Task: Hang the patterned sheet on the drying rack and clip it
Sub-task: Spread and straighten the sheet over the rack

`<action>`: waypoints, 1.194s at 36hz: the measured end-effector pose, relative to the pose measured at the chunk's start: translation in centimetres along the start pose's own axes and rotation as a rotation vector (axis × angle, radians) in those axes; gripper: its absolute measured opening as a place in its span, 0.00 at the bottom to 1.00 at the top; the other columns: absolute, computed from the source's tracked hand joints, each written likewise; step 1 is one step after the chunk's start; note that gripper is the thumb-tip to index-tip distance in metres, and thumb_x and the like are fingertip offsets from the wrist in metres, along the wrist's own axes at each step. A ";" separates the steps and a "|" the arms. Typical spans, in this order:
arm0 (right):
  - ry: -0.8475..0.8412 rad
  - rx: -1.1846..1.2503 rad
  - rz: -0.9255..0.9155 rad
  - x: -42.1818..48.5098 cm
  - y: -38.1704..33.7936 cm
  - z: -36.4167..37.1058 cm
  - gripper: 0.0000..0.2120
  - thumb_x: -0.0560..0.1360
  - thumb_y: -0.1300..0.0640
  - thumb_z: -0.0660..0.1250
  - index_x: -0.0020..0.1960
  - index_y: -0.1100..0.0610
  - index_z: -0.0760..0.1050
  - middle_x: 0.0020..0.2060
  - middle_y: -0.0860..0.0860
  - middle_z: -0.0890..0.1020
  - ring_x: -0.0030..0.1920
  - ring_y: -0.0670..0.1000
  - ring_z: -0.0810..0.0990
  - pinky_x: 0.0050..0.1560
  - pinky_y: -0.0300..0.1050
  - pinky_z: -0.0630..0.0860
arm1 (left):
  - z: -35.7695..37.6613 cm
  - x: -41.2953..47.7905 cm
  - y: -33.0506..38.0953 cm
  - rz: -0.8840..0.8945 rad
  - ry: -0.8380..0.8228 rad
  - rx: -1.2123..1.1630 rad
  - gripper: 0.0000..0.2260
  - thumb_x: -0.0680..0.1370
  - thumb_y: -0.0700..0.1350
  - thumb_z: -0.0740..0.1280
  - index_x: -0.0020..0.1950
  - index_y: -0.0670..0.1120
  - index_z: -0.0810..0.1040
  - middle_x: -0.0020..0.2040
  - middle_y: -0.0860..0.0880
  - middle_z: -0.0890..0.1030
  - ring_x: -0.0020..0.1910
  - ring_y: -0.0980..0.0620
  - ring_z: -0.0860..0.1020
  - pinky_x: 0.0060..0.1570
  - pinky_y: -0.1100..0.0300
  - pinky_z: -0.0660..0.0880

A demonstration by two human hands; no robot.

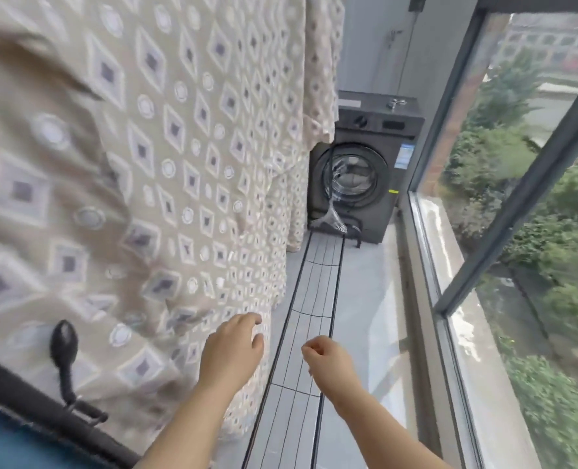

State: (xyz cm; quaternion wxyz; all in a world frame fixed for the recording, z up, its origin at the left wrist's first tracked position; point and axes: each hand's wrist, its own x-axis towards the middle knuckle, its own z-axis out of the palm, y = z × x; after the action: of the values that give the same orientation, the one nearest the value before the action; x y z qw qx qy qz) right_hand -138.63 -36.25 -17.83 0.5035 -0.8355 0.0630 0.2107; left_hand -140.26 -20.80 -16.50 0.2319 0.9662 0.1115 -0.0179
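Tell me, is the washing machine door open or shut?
Shut. The round door lies flush against the front of the washing machine, with no gap showing.

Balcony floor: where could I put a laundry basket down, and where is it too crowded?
Free: the floor strip between the hanging patterned sheet and the window frame, running up to the washing machine. Crowded: the left, where the sheet's folds hang down near the floor.
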 end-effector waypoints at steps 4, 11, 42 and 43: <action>-0.107 -0.023 -0.009 2.3 -0.7 0.8 0.07 0.76 0.60 0.57 0.44 0.54 0.72 0.35 0.48 0.74 0.38 0.50 0.73 0.30 0.37 0.66 | 0.0 1.3 -1.4 -0.117 0.080 -0.038 0.15 0.79 0.45 0.59 0.65 0.50 0.71 0.64 0.52 0.74 0.63 0.51 0.71 0.59 0.58 0.68; -0.307 -0.147 -0.099 7.8 -2.5 -0.3 0.07 0.77 0.58 0.56 0.47 0.54 0.73 0.39 0.48 0.75 0.40 0.49 0.74 0.34 0.39 0.68 | 1.4 3.6 -1.7 -0.317 0.184 0.030 0.13 0.78 0.47 0.59 0.62 0.51 0.74 0.60 0.54 0.77 0.62 0.52 0.71 0.60 0.57 0.68; -1.040 0.053 0.194 15.0 -13.4 2.1 0.13 0.73 0.54 0.68 0.57 0.55 0.73 0.51 0.53 0.75 0.46 0.52 0.75 0.41 0.43 0.73 | 0.2 0.0 1.3 -1.210 0.947 -1.121 0.19 0.77 0.43 0.66 0.65 0.48 0.62 0.55 0.45 0.72 0.51 0.46 0.74 0.53 0.55 0.68; -1.048 0.065 0.190 14.9 -13.9 2.6 0.14 0.73 0.54 0.68 0.57 0.54 0.72 0.54 0.53 0.74 0.48 0.53 0.75 0.44 0.44 0.73 | -0.2 0.1 1.0 -1.216 0.973 -1.100 0.28 0.75 0.43 0.68 0.71 0.48 0.58 0.62 0.44 0.70 0.59 0.44 0.73 0.58 0.53 0.68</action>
State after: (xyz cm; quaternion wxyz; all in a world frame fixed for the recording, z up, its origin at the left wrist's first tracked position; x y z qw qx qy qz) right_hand -121.48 -25.66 -13.70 0.4719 -0.5930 -0.1151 0.6423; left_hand -139.96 -21.53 -15.91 0.5329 0.3999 0.6719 0.3237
